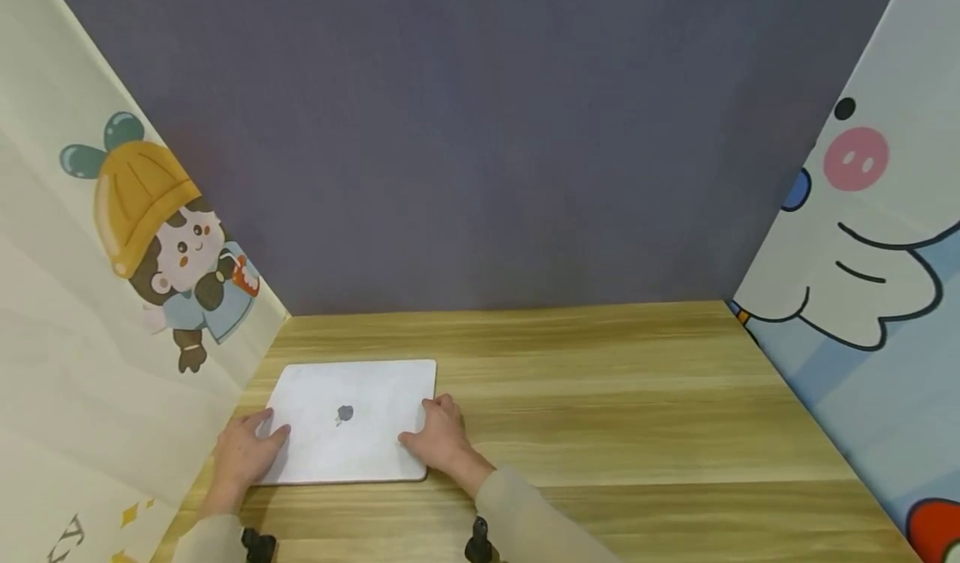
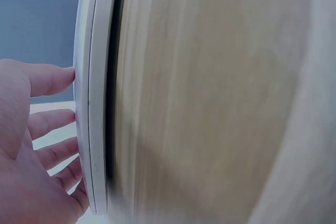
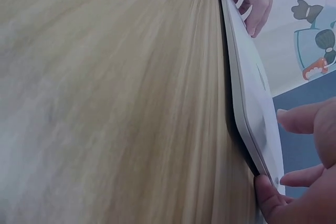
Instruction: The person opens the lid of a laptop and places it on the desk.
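Two cartoon-printed side panels, the left panel (image 1: 52, 296) and the right panel (image 1: 862, 396), are flanking the table (image 1: 637, 413) before you. An Apple logo (image 1: 345, 413) is showing; the lettering (image 1: 69, 536) at lower left is running off unread. The closed laptop (image 1: 360, 450) is lying between your left hand (image 1: 243, 454) and right hand (image 1: 438, 438), both spreading wide, touching its short sides.

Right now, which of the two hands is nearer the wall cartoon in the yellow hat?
The left hand, by the edge of the laptop closer to the cartoon; the right hand is at the opposite edge, farther away.
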`<state>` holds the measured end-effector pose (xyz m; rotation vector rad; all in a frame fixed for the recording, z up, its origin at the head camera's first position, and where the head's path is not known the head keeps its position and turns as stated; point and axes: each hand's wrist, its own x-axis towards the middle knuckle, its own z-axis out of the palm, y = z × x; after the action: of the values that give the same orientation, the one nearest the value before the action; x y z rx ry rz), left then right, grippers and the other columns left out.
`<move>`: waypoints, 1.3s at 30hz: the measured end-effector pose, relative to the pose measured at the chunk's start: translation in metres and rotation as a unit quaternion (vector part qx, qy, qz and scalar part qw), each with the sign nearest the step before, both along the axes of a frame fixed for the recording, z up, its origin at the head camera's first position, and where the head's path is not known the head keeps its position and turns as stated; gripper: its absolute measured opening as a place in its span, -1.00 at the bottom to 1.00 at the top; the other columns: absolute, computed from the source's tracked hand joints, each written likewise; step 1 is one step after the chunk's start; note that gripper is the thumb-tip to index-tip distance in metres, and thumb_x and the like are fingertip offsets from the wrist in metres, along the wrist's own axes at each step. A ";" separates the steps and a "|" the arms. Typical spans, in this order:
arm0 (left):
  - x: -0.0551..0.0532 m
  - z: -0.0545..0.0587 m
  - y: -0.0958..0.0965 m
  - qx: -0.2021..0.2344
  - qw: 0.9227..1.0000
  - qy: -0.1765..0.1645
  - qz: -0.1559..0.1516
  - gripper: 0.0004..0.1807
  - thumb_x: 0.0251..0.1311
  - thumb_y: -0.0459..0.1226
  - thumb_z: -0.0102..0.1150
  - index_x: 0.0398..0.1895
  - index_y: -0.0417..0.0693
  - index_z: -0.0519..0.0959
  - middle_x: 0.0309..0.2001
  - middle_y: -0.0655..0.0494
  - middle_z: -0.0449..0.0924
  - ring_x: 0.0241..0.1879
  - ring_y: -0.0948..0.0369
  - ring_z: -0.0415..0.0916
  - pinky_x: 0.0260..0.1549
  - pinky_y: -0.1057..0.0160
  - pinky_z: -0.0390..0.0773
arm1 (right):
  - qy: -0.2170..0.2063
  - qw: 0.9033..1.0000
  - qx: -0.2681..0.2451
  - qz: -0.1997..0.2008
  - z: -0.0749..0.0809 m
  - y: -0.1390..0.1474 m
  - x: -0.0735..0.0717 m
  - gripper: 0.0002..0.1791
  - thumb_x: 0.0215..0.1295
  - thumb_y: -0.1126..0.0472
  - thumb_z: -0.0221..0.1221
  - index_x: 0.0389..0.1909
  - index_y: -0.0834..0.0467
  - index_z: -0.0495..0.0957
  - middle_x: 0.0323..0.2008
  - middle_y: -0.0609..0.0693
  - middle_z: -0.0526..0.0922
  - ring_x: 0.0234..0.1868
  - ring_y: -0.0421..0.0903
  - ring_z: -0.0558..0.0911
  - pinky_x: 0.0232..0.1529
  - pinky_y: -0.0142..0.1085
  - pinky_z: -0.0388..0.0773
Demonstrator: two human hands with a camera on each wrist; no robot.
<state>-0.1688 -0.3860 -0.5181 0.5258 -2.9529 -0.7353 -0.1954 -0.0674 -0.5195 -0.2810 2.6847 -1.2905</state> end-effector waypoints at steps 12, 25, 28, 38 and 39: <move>-0.003 -0.004 0.014 0.033 0.999 0.005 -0.028 -0.38 0.33 -0.19 0.11 0.32 -0.48 0.37 0.29 -0.61 0.20 0.29 -0.48 0.15 0.28 -0.41 0.18 | 0.022 0.999 0.039 -0.025 -0.005 0.016 -0.003 -0.30 0.10 0.15 0.45 0.20 0.45 0.52 0.10 0.24 0.43 0.13 0.14 0.42 0.21 -0.01 0.45; -0.001 0.000 0.030 0.019 0.996 0.038 -0.078 -0.47 0.28 -0.27 0.15 0.20 -0.51 0.49 0.19 -0.61 0.38 0.21 -0.45 0.32 0.18 -0.38 0.34 | 0.025 0.998 0.041 -0.037 -0.004 0.038 -0.005 -0.29 0.08 0.18 0.43 0.22 0.48 0.50 0.12 0.30 0.43 0.18 0.21 0.43 0.25 0.04 0.45; -0.003 0.000 0.036 0.023 0.996 0.036 -0.081 -0.47 0.28 -0.26 0.16 0.21 -0.50 0.48 0.20 -0.61 0.37 0.21 -0.46 0.32 0.18 -0.38 0.35 | 0.025 0.998 0.040 -0.037 -0.006 0.044 -0.006 -0.29 0.09 0.18 0.42 0.22 0.48 0.49 0.14 0.32 0.42 0.19 0.23 0.42 0.25 0.05 0.45; -0.003 0.000 0.056 0.034 0.994 0.036 -0.101 -0.48 0.28 -0.28 0.20 0.19 -0.50 0.51 0.17 -0.57 0.41 0.19 -0.42 0.36 0.17 -0.37 0.37 | 0.032 0.998 0.038 -0.050 -0.006 0.067 -0.008 -0.30 0.05 0.20 0.41 0.19 0.50 0.51 0.12 0.34 0.44 0.16 0.24 0.45 0.23 0.06 0.48; -0.003 0.001 0.059 0.034 0.993 0.041 -0.102 -0.49 0.27 -0.28 0.22 0.19 -0.50 0.51 0.16 -0.57 0.43 0.18 -0.41 0.37 0.17 -0.36 0.38 | 0.031 0.998 0.037 -0.051 -0.006 0.069 -0.008 -0.30 0.06 0.20 0.40 0.20 0.50 0.50 0.13 0.34 0.44 0.17 0.25 0.45 0.24 0.06 0.48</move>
<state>-0.1719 -0.3274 -0.5176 0.1917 -2.9434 -0.8555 -0.2038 0.0014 -0.5253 -0.1801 2.8256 -1.2232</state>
